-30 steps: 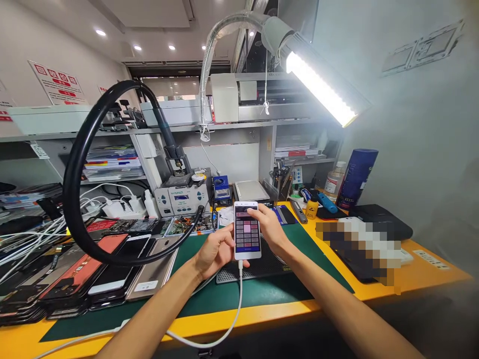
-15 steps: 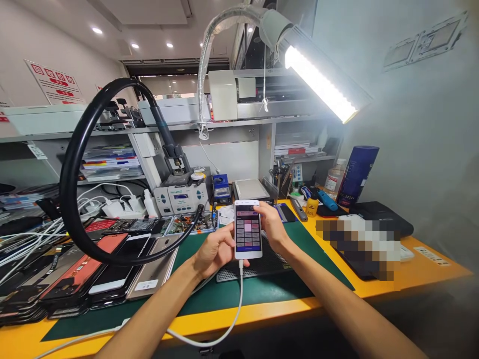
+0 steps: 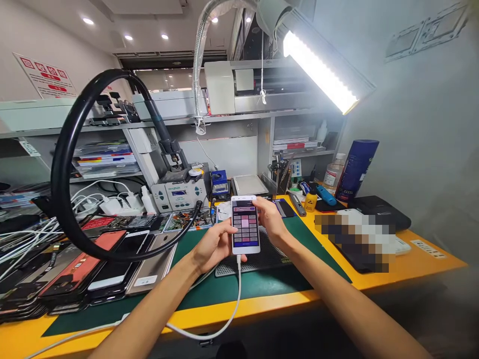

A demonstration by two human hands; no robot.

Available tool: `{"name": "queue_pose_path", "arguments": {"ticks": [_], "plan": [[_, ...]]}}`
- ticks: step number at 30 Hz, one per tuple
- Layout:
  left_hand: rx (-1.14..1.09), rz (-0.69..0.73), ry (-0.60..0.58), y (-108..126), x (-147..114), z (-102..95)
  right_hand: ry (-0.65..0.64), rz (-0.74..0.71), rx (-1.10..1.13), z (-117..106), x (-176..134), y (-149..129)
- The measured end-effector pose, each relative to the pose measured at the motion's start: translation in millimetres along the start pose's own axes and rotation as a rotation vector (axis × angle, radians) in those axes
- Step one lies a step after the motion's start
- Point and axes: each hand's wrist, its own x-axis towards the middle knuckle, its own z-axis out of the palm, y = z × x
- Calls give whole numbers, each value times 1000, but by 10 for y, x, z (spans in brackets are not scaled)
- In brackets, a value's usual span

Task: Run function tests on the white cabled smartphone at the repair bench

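A white smartphone (image 3: pixel 245 225) is held upright between my two hands above the green mat (image 3: pixel 202 296). Its lit screen carries a grid of grey and pink boxes. My left hand (image 3: pixel 217 243) grips the lower left edge, with the thumb at the screen's side and fingers behind. On the upper right edge, my right hand (image 3: pixel 270 219) is closed around the phone, its thumb near the top corner. A white charging cable (image 3: pixel 239 286) is plugged into the phone's bottom end and loops down over the table edge. The fingers behind the phone are mostly hidden.
Stacked phones (image 3: pixel 112 269) lie at the left under a thick black hose (image 3: pixel 60 164) from the rework station (image 3: pixel 181 195). Beneath the phone is a black perforated pad (image 3: pixel 262 259). A yellow bottle (image 3: pixel 310 202) stands at the right, and a bright lamp (image 3: pixel 318 70) hangs overhead.
The left thumb has shifted slightly over the screen's left edge. The whole view has moved a little; both hands still hold the phone.
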Motion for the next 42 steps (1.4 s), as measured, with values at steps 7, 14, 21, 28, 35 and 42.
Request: {"name": "queue_pose_path", "arguments": {"ticks": [7,14,21,28,35,42], "plan": [[-20,-13,-8,6,16,-6,13,0,-27,-19,6,20],[-26,-14,-26,8,20,-8,8,5,-42,-38,12,52],[-16,-16,-11,15,14,6,12,38,-17,11,-28,-32],[-5,-9,1,22,-2,10,34,66,3,12,-9,-34],[-21,-10,1,14,4,-8,17,79,9,7,-17,-47],[-22,-4,5,4,15,-23,24,85,9,24,-14,-77]]}}
